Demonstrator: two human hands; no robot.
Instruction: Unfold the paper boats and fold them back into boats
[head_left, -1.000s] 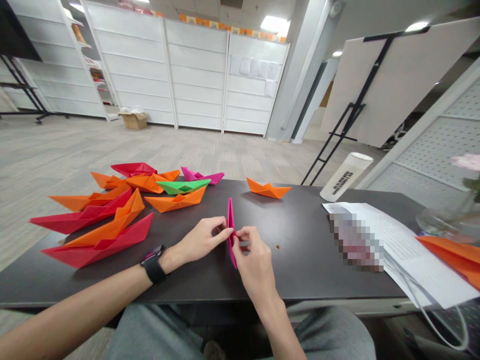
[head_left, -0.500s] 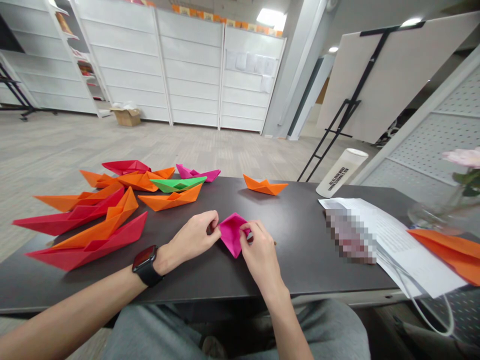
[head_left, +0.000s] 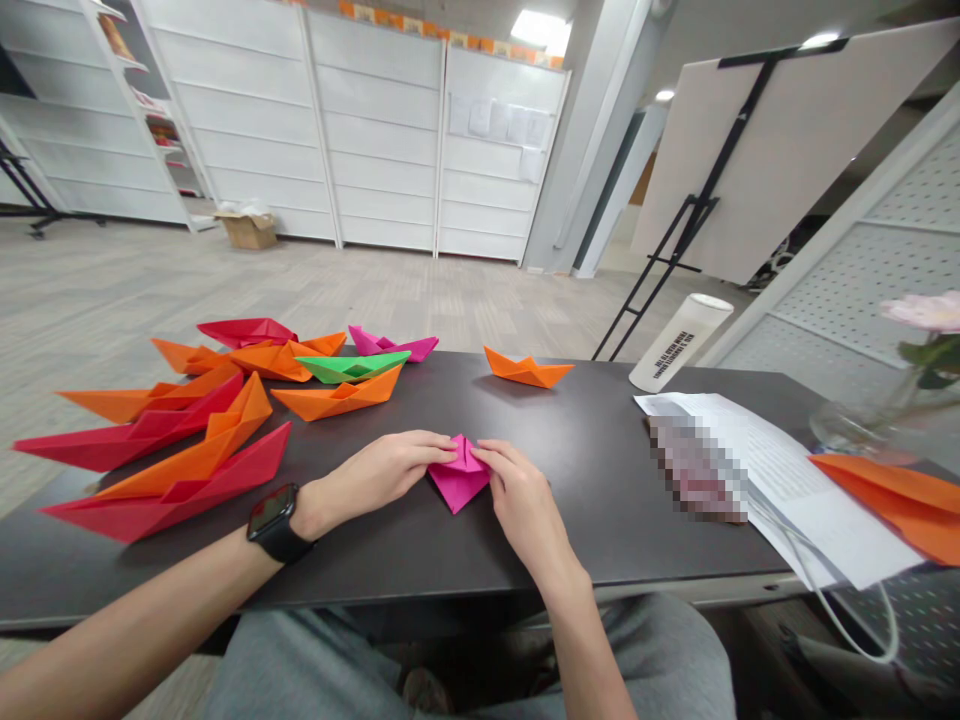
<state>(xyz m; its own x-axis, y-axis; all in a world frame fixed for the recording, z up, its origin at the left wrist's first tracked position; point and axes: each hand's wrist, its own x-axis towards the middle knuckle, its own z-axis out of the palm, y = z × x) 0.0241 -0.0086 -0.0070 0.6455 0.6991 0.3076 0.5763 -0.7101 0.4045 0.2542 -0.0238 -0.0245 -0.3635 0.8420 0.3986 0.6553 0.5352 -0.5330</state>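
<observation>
A folded pink paper piece (head_left: 457, 482) lies on the dark table (head_left: 585, 500) in front of me, its lower corner pointing toward me. My left hand (head_left: 382, 470), with a black watch on the wrist, presses down on its upper left edge with the fingers together. My right hand (head_left: 517, 495) holds its upper right edge, fingertips meeting the left hand's at the top fold. Both hands keep the paper flat against the table.
Several finished paper boats in orange, red, green and pink (head_left: 225, 420) crowd the table's left half; one orange boat (head_left: 526, 369) stands alone at the back. White printed sheets (head_left: 780, 470), a white cylinder (head_left: 679, 343), an orange paper (head_left: 892, 500) and a glass vase (head_left: 855, 425) lie right.
The pink paper, held upright as a thin edge a second ago, was opened out and is now pressed flat on the table under both hands.
</observation>
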